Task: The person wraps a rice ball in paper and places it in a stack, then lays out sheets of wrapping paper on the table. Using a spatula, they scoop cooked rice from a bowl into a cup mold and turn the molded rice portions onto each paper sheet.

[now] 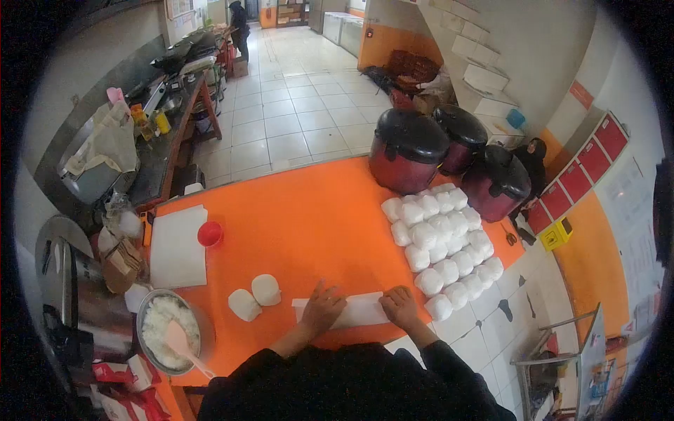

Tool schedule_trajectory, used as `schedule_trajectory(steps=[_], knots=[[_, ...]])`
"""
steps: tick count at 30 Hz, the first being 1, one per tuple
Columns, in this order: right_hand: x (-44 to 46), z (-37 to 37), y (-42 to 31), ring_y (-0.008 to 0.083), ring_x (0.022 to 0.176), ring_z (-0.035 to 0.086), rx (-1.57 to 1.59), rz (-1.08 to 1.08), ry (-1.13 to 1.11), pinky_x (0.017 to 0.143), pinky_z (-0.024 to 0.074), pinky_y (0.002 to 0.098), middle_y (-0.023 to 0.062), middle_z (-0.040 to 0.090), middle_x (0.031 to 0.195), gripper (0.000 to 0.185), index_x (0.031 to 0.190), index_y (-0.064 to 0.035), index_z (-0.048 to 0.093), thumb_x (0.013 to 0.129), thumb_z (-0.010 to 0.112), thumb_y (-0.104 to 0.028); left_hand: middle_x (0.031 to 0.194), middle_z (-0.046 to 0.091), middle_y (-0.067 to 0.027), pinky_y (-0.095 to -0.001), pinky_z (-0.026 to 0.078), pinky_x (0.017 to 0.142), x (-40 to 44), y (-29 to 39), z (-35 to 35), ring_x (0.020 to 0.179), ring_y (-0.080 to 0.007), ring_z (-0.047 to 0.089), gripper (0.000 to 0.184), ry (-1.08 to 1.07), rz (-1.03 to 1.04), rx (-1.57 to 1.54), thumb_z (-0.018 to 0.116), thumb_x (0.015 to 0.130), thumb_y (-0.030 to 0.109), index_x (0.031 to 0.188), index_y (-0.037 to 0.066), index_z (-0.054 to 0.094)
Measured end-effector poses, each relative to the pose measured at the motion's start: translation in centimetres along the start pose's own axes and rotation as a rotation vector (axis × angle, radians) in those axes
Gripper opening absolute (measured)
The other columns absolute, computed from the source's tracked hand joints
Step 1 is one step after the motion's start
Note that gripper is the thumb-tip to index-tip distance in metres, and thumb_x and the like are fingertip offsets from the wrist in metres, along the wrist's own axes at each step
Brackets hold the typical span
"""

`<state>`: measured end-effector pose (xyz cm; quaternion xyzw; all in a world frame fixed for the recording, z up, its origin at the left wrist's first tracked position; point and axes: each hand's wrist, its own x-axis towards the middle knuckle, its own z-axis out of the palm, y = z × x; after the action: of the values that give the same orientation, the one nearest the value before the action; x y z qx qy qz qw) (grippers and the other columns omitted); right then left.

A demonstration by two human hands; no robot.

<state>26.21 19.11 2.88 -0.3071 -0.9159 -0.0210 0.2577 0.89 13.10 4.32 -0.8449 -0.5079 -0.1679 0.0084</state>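
Observation:
A white sheet of wrapping paper point(359, 309) lies on the orange table in front of me, its upper edge folded over. My left hand point(324, 307) is closed on its left part, with the index finger raised a little. At the right end, my right hand point(399, 306) has its fingers curled onto the paper. Whatever lies under or inside the sheet is hidden. To the left sit two white rounded portions point(245, 305), side by side, which look like rice. Close to my right hand are several stacked white wrapped bundles point(449, 270).
A metal bowl of rice point(145, 351) with a pink paddle point(180, 342) stands at the left. Behind it are a paper stack point(178, 249) and a red cup point(210, 234). Large dark-red lidded containers point(407, 158) stand at the far right, near a person point(533, 165).

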Motion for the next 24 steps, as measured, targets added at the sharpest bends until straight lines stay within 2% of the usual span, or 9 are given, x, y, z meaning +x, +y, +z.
schedule_trajectory(steps=[1, 3, 4, 6, 9, 14, 19, 22, 24], knots=[[0.7, -1.1, -0.9, 0.0211, 0.091, 0.053, 0.004, 0.0, 0.002, 0.085, 0.0381, 0.0413, 0.0027, 0.057, 0.086, 0.018, 0.089, -0.0123, 0.057, 0.071, 0.06, -0.015, 0.115, 0.054, -0.0089, -0.0511, 0.022, 0.103, -0.4, 0.4, 0.1, 0.116, -0.0255, 0.043, 0.022, -0.003, -0.001, 0.003, 0.053, 0.079, 0.019, 0.098, 0.009, 0.058], [2.1, -3.4, -2.9, 0.024, 0.11, 0.047, -0.005, 0.105, -0.046, 0.098, 0.0277, 0.0491, 0.007, 0.054, 0.11, 0.033, 0.105, -0.0116, 0.055, 0.074, 0.06, -0.024, 0.107, 0.058, -0.0093, -0.048, 0.026, 0.102, -1.2, 1.1, 0.3, 0.11, -0.0247, 0.049, 0.018, 0.108, 0.048, -0.095, 0.051, 0.079, 0.013, 0.095, 0.007, 0.057], [2.4, -3.5, -3.8, 0.024, 0.11, 0.047, -0.002, 0.104, -0.045, 0.098, 0.0277, 0.0491, 0.007, 0.054, 0.11, 0.033, 0.105, -0.0116, 0.055, 0.074, 0.06, -0.024, 0.107, 0.058, -0.0093, -0.048, 0.026, 0.102, -1.5, 1.3, 0.4, 0.11, -0.0247, 0.049, 0.018, 0.107, 0.046, -0.092, 0.051, 0.079, 0.013, 0.095, 0.007, 0.057], [2.2, -3.1, -5.9, 0.0237, 0.126, 0.034, 0.04, 0.028, -0.237, 0.104, 0.0146, 0.0538, 0.0084, 0.041, 0.131, 0.051, 0.12, -0.011, 0.048, 0.076, 0.06, -0.035, 0.108, 0.057, -0.0106, -0.0455, 0.03, 0.101, -2.3, 1.8, 0.7, 0.112, -0.0255, 0.048, 0.019, 0.092, 0.016, -0.198, 0.051, 0.078, 0.012, 0.095, 0.004, 0.057], [0.8, -0.4, -6.5, 0.022, 0.129, 0.028, 0.06, -0.009, -0.347, 0.103, 0.0136, 0.0567, 0.0075, 0.035, 0.137, 0.058, 0.125, -0.0096, 0.045, 0.077, 0.058, -0.04, 0.112, 0.055, -0.0119, -0.0433, 0.033, 0.1, -3.0, 1.9, 1.7, 0.113, -0.0264, 0.047, 0.026, 0.119, 0.005, -0.238, 0.055, 0.076, 0.011, 0.1, 0.001, 0.055], [-2.0, 2.4, -4.8, 0.0243, 0.123, 0.039, -0.034, -0.082, -0.229, 0.103, 0.0186, 0.0529, 0.0094, 0.043, 0.13, 0.058, 0.124, -0.0051, 0.043, 0.077, 0.059, -0.035, 0.114, 0.052, -0.0142, -0.0407, 0.038, 0.095, -4.4, 1.7, 1.2, 0.11, -0.0288, 0.049, 0.038, 0.173, -0.01, -0.345, 0.059, 0.074, 0.012, 0.109, 0.001, 0.05], [-3.1, 5.2, -3.8, 0.0296, 0.113, 0.046, 0.476, 0.101, -0.168, 0.1, 0.0294, 0.0422, 0.0175, 0.051, 0.118, 0.045, 0.117, -0.0011, 0.047, 0.077, 0.059, -0.018, 0.105, 0.054, -0.015, -0.0371, 0.046, 0.085, -7.2, 0.8, 3.6, 0.097, -0.031, 0.054, 0.034, 0.258, -0.021, -0.24, 0.058, 0.075, 0.013, 0.106, 0.002, 0.05], [-3.1, 5.9, -3.1, 0.0307, 0.104, 0.051, 0.792, 0.251, -0.171, 0.095, 0.0346, 0.0404, 0.0162, 0.056, 0.109, 0.039, 0.111, -0.0005, 0.049, 0.076, 0.059, -0.013, 0.099, 0.054, -0.0162, -0.0363, 0.048, 0.079, -7.6, 0.0, 3.4, 0.09, -0.0313, 0.056, 0.033, 0.214, -0.043, -0.278, 0.057, 0.077, 0.013, 0.107, 0.003, 0.048], [-2.5, 5.4, -2.7, 0.0298, 0.101, 0.052, 0.611, 0.279, -0.265, 0.09, 0.0363, 0.0415, 0.0146, 0.057, 0.105, 0.037, 0.108, -0.0023, 0.05, 0.075, 0.06, -0.014, 0.098, 0.055, -0.0162, -0.0361, 0.048, 0.078, -7.1, -0.6, 2.6, 0.087, -0.0314, 0.057, 0.031, 0.029, -0.088, -0.333, 0.056, 0.076, 0.011, 0.105, 0.004, 0.047]])
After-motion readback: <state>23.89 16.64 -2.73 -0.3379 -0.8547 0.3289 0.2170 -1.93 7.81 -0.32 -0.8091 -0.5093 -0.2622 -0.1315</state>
